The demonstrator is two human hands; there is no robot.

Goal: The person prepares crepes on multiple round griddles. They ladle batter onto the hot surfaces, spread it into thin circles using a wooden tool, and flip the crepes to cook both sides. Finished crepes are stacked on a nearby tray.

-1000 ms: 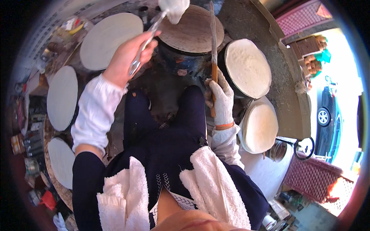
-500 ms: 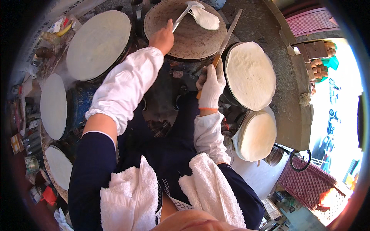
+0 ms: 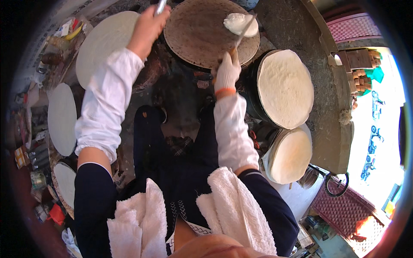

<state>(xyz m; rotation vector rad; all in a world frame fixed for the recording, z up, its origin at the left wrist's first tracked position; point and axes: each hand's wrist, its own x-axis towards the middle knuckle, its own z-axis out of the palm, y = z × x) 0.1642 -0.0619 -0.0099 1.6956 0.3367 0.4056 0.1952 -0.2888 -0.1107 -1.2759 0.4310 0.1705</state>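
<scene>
At the upper left, my bare left hand (image 3: 149,30) grips a ladle (image 3: 161,6) by its pale handle; the bowl is out of sight. My right hand (image 3: 228,74), in a white knit glove, is closed around the handle of a long, thin spatula (image 3: 245,32). Its blade reaches over the round griddle (image 3: 193,34) and touches or overlaps a white mound of batter (image 3: 234,22) near the griddle's far right edge. The rest of that griddle surface is brown and bare. A pale round crepe (image 3: 105,43) covers the griddle to the left, partly behind my left forearm.
Right of me, a crepe (image 3: 285,88) covers another griddle, with a stack of crepes (image 3: 291,157) nearer. More crepe-covered griddles stand along the left, one (image 3: 61,119) beside a cluttered shelf edge. A tall brown panel (image 3: 325,103) borders the right side.
My left hand has lifted the ladle away to the upper left. The batter has dropped onto the griddle. My right hand has swung the spatula left and over the griddle to the batter.
</scene>
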